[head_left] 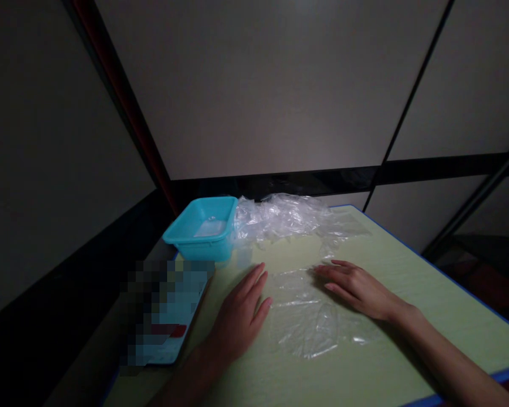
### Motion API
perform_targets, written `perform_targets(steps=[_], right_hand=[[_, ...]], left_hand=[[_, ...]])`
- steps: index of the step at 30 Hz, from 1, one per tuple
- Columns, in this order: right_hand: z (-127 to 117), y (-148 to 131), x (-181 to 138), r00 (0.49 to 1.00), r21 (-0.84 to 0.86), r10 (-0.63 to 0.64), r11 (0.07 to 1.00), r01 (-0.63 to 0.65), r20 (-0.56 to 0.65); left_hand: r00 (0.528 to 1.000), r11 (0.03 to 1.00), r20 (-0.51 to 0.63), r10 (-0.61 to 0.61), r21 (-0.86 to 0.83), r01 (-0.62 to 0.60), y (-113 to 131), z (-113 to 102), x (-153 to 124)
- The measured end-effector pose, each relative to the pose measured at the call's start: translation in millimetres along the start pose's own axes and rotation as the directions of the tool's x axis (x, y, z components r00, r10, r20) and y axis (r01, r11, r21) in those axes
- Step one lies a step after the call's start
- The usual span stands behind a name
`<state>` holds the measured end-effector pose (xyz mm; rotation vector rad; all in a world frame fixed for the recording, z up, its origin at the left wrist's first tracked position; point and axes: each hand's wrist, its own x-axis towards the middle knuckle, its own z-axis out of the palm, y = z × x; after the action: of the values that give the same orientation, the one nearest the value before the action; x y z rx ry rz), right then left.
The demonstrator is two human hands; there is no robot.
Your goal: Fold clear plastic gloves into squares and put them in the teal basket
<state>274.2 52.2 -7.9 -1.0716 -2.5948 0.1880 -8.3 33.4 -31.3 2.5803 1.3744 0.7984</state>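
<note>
A thin sheet of clear plastic film (307,319), wrinkled and shiny, lies flat on the table between my hands. Whether it is a bag or a single layer, I cannot tell. My left hand (241,316) is beside its left edge with the fingers stretched out and nothing in them. On the other side, my right hand (354,287) reaches over the film's upper right corner, fingers extended and apart from the thumb. Its fingertips seem to touch the plastic. Behind both hands sits a crumpled heap of clear plastic (286,215).
A turquoise plastic basin (201,249) stands at the back left, with something whitish inside. In front of it lies a flat tablet-like object (176,316), partly blurred out. The pale green tabletop (411,282) has a blue edge. Panelled wall (271,102) rises behind.
</note>
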Motion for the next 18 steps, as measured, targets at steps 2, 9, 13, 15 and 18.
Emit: perform_targets(steps=[2, 9, 13, 15, 18], right_hand=[[-0.6, -1.7, 1.0, 1.000, 0.004, -0.008, 1.000, 0.008, 0.008], [-0.5, -0.3, 2.2, 0.999, -0.001, -0.029, 1.000, 0.029, 0.021], [-0.3, -0.1, 2.6, 0.999, -0.019, -0.030, 0.999, 0.031, 0.040], [-0.4, -0.4, 2.8, 0.999, -0.021, -0.027, 0.999, 0.028, 0.042], [-0.3, -0.1, 2.5, 0.999, -0.008, -0.029, 1.000, 0.030, 0.033]], left_hand=[[0.997, 0.998, 0.053, 0.058, 0.022, -0.059, 7.0, 1.8, -1.4], [0.951, 0.973, 0.261, 0.167, 0.115, -0.203, 15.1, 2.9, -2.8], [0.931, 0.959, 0.305, 0.200, 0.133, -0.249, 14.2, 2.5, -2.5], [0.926, 0.956, 0.319, 0.200, 0.142, -0.255, 13.8, 2.6, -2.6], [0.922, 0.956, 0.337, 0.190, 0.152, -0.252, 13.7, 3.3, -2.9]])
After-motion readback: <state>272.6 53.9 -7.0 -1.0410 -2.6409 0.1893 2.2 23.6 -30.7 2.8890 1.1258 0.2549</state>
